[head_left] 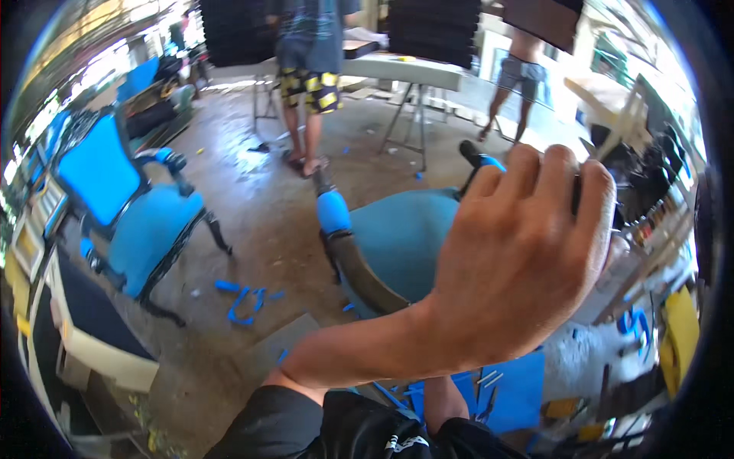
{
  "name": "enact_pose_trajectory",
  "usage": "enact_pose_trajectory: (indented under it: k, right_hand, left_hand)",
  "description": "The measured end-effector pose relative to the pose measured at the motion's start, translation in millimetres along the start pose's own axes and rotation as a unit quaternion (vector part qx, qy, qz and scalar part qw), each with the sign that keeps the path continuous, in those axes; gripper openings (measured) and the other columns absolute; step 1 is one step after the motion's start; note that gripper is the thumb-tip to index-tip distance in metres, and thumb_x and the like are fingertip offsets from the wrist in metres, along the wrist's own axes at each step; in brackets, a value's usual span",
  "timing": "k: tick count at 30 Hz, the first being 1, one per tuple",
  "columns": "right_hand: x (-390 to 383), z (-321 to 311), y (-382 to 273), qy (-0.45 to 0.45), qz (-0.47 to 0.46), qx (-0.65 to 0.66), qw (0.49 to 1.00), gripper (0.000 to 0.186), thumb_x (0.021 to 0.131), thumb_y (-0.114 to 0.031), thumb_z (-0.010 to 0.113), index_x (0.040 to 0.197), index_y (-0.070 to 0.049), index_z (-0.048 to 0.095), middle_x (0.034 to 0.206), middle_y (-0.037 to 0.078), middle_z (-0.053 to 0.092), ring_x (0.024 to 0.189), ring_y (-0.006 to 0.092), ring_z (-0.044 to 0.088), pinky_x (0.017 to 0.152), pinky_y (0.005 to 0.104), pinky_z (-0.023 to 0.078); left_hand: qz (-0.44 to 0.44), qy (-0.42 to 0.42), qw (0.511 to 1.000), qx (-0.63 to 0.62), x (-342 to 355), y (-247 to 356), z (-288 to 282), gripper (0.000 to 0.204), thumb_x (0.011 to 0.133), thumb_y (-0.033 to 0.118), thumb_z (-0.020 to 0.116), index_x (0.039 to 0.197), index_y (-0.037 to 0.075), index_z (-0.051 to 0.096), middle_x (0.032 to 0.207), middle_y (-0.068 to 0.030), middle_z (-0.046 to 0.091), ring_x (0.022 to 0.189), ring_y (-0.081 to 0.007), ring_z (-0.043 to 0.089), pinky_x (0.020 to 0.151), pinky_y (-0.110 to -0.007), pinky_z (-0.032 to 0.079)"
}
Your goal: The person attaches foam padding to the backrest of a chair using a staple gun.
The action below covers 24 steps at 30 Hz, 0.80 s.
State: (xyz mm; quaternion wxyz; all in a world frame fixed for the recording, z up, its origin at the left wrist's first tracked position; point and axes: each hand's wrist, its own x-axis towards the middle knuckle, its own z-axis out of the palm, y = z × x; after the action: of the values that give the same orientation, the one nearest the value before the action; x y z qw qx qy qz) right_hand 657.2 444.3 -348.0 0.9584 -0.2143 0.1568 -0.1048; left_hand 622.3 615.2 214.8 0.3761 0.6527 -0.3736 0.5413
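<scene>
At two o'clock, the left hand [527, 252] curls shut over the blue chair's [401, 241] back, steadying it; right hand hidden.

Left hand [527, 252] raised close to the camera, back of hand toward the lens, fingers [550, 176] curled over a dark object that is mostly hidden. Directly behind it: a blue-upholstered armchair with dark wooden frame [397, 237]. A second matching blue armchair [122, 206] stands well apart at left on the concrete floor [267, 206], blue fabric scraps [241, 298] between them.
</scene>
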Motion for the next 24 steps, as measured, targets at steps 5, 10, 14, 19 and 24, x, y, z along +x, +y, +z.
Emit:
enact_pose_trajectory:
  k: [5, 10, 14, 19, 24]
  right_hand:
    - [-6, 1, -9, -0.001, -0.026, 0.027, 0.999, 0.04, 0.109, -0.049, 0.041, 0.103, -0.014, 0.059, 0.094, 0.005, 0.059, 0.084, 0.0241, 0.058, 0.073, 0.0392, 0.05]
    - [-10, -29, -4, 0.029, -0.064, 0.042, 0.997, 0.043, 0.109, -0.052, 0.04, 0.097, -0.016, 0.059, 0.088, 0.004, 0.058, 0.078, 0.0233, 0.057, 0.069, 0.0387, 0.05]
    - [-20, -65, 10, 0.084, -0.088, -0.005, 0.993, 0.046, 0.109, -0.054, 0.038, 0.092, -0.017, 0.059, 0.083, 0.003, 0.057, 0.073, 0.0226, 0.056, 0.065, 0.0383, 0.05]
    - [-66, -71, -52, 0.239, 0.017, 0.004, 0.971, 0.063, 0.105, -0.066, 0.039, 0.115, -0.008, 0.062, 0.11, 0.01, 0.065, 0.101, 0.0293, 0.064, 0.087, 0.0473, 0.055]
    - [-118, 23, -102, 0.157, -0.018, -0.037, 0.987, 0.055, 0.101, -0.067, 0.051, 0.115, -0.015, 0.061, 0.1, 0.004, 0.065, 0.085, 0.0232, 0.063, 0.083, 0.0428, 0.054]
  left_hand:
    - [-0.003, -0.111, 0.994, -0.025, 21, 28, -17, 0.049, 0.081, 0.033, 0.086, 0.111, 0.0, 0.064, 0.097, -0.0109, 0.066, 0.083, -0.0246, 0.067, 0.071, -0.035, 0.054]
    - [-0.095, -0.121, 0.987, -0.055, 3, 25, -10, 0.054, 0.088, 0.032, 0.086, 0.125, -0.001, 0.067, 0.112, -0.0056, 0.068, 0.1, -0.0148, 0.064, 0.088, -0.027, 0.053]
    - [-0.064, -0.132, 0.988, -0.041, 6, 33, -15, 0.049, 0.096, 0.029, 0.079, 0.129, -0.004, 0.065, 0.116, -0.0084, 0.068, 0.106, -0.015, 0.062, 0.097, -0.028, 0.049]
    - [0.024, -0.13, 0.991, -0.017, -1, 25, -11, 0.044, 0.098, 0.024, 0.076, 0.129, -0.005, 0.066, 0.123, -0.011, 0.069, 0.114, -0.0177, 0.062, 0.101, -0.031, 0.049]
    - [0.05, -0.134, 0.989, 0.039, 1, 22, -19, 0.037, 0.097, 0.018, 0.076, 0.128, -0.002, 0.069, 0.131, -0.0164, 0.068, 0.121, -0.0237, 0.064, 0.103, -0.035, 0.051]
